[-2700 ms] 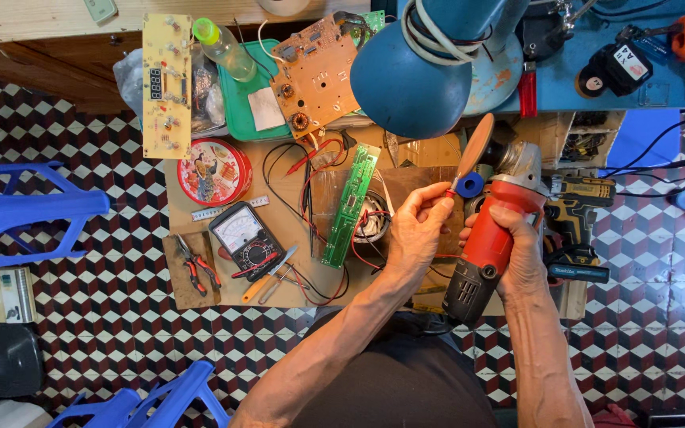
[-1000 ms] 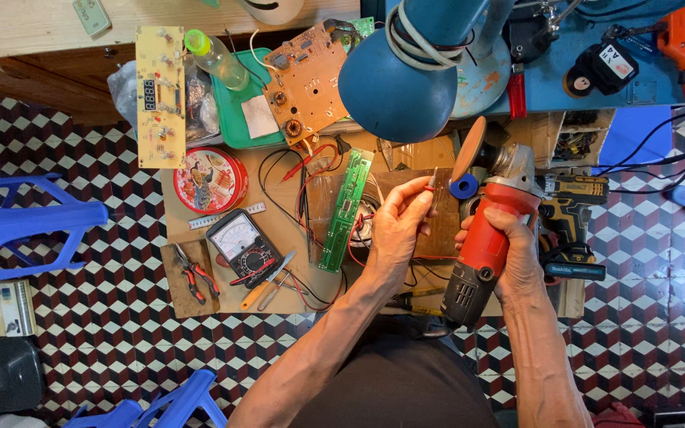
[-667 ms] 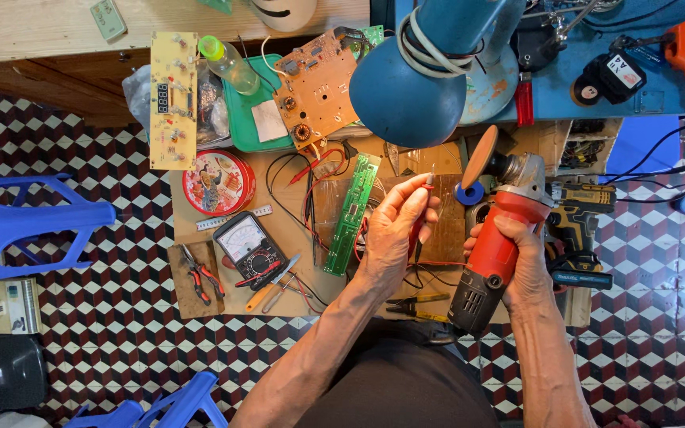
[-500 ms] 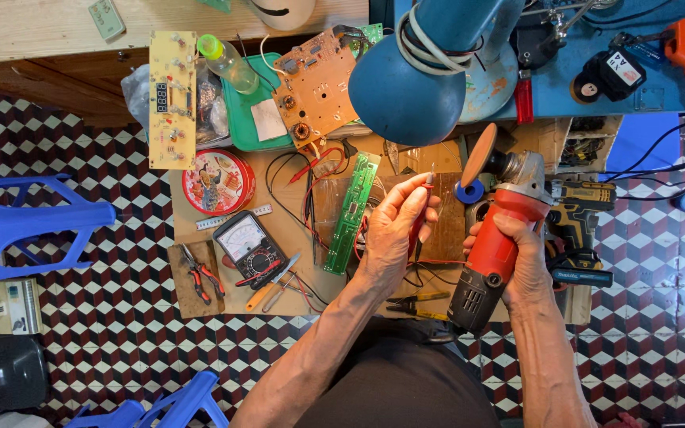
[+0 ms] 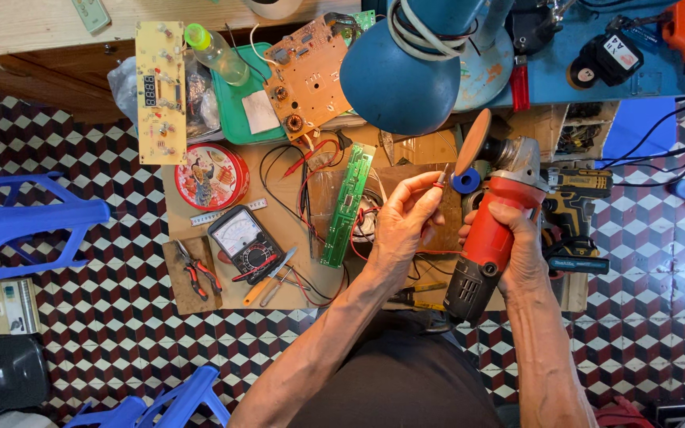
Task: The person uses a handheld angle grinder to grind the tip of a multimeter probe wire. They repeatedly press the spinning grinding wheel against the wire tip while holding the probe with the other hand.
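Seen from above: a cluttered low desk (image 5: 295, 297) on a checkered tile floor (image 5: 81, 333).

Right hand (image 5: 517, 246) wrapped tight around the red body of an angle grinder (image 5: 493, 234), fingers curled closed over it, disc (image 5: 473, 143) tilted up toward the blue lamp shade (image 5: 394, 83). Grinder held above the desk's right part, just beside the left hand.

Left hand (image 5: 406, 226) raised over the middle of the desk, thumb and forefinger pinching a small dark pin-like piece with a red tip (image 5: 443, 176), remaining fingers loosely bent. Tip of the piece near the grinder's disc and a blue ring (image 5: 465, 182) at its head; touching or not, impossible to tell.

Left of that hand, a long green circuit board (image 5: 346, 206) lying slantwise among red and black wires (image 5: 311, 170). Further left, an analog multimeter (image 5: 245, 242), red-handled pliers (image 5: 196, 273) and a round red tin (image 5: 212, 176). Toward the back, a brown circuit board (image 5: 307, 75), a yellow board (image 5: 160, 91) and a clear bottle with a green cap (image 5: 216, 51) over a green tray (image 5: 239, 111).

Right of the grinder, a cordless drill (image 5: 572, 210). On the floor at left, a blue plastic stool (image 5: 17, 226).
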